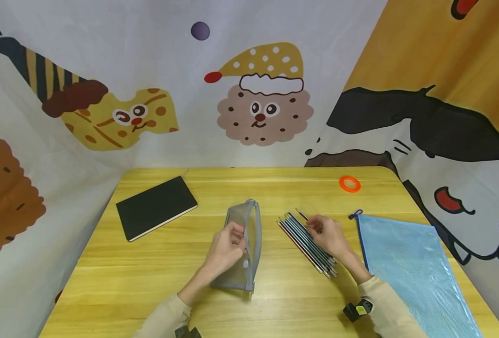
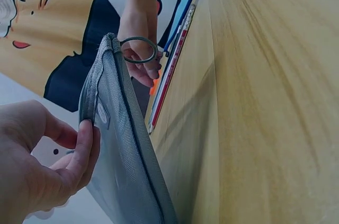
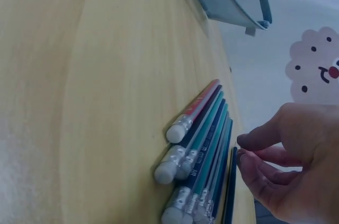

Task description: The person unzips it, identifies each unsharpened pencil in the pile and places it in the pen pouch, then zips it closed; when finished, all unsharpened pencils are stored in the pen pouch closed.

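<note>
A grey mesh zip pouch (image 1: 231, 274) stands on edge on the table with its zip side toward the right. My left hand (image 1: 226, 249) pinches the pouch's upper edge between thumb and fingers, as the left wrist view (image 2: 58, 166) shows. To its right lies a bundle of pencils (image 1: 306, 246), mostly blue and green with a red one, eraser ends toward me. My right hand (image 1: 327, 234) is at the bundle's far right side. Thumb and forefinger come together at a dark pencil (image 3: 231, 187) lying a little apart from the others; its tip sticks out past the fingers in the head view.
A black notebook (image 1: 156, 208) lies at the back left of the wooden table (image 1: 169, 281). An orange ring of tape (image 1: 350, 184) is at the back right. Along the right side lies a blue zip bag (image 1: 410, 263). A patterned cloth (image 1: 148, 42) hangs behind.
</note>
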Demonstrator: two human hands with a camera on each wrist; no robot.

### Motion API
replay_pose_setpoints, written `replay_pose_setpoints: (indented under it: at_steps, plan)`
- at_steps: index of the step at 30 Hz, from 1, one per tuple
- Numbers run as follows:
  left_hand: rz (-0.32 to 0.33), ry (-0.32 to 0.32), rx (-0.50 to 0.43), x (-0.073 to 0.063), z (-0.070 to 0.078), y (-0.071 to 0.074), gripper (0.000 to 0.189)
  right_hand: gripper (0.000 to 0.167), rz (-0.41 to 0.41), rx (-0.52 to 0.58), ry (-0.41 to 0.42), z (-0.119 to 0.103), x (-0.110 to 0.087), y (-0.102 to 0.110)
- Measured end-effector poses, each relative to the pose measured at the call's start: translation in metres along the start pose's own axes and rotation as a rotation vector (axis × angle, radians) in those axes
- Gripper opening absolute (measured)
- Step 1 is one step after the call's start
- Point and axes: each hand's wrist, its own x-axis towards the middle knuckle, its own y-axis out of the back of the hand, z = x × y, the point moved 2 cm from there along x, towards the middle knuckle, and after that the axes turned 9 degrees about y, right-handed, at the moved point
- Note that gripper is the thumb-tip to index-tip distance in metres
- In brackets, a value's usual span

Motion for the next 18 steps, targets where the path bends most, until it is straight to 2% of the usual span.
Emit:
replay_pose_setpoints:
  at_steps: [18]
  plan:
    - [0.003, 0.001, -0.02, 0.0014, -0.0018, 0.002, 0.02, 0.012, -0.046, -0.085, -0.003, 0.0045, 0.0026, -0.0081]
